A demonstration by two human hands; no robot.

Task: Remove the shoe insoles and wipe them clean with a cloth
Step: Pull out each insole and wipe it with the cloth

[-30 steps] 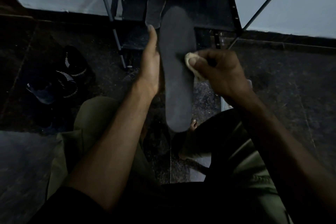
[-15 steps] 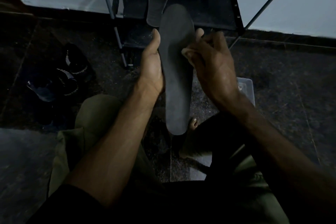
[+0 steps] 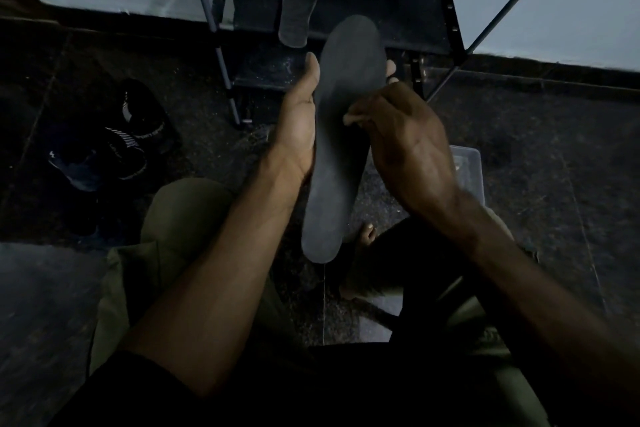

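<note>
at the far left a pair of dark shoes (image 3: 114, 139) is lying on the dark floor (image 3: 554, 156), well apart from the work. moving right, the person's left hand (image 3: 299, 125) is cradling the dark insole (image 3: 341, 135) from behind and along its left edge, thumb up the side and fingertips (image 3: 390, 66) peeking past the far right edge, so it is grasping the insole and holding it nearly upright over the lap. a second insole (image 3: 296, 15) is leaning on the shoe rack (image 3: 446, 7) beyond, near the wall. on the right, the right hand (image 3: 401, 146) is pressing against the insole's right edge at mid-length, clenched on a small pale bit that is likely the cloth (image 3: 349, 120), though most of it is hidden inside the fist. a clear plastic tub (image 3: 467, 166) is sitting on the floor just behind that wrist. the step looks like wiping, and doing it well probably means keeping the left palm firm behind the foam so it is not bending, and running the cloth in long strokes from toe to heel, edges included.
</note>
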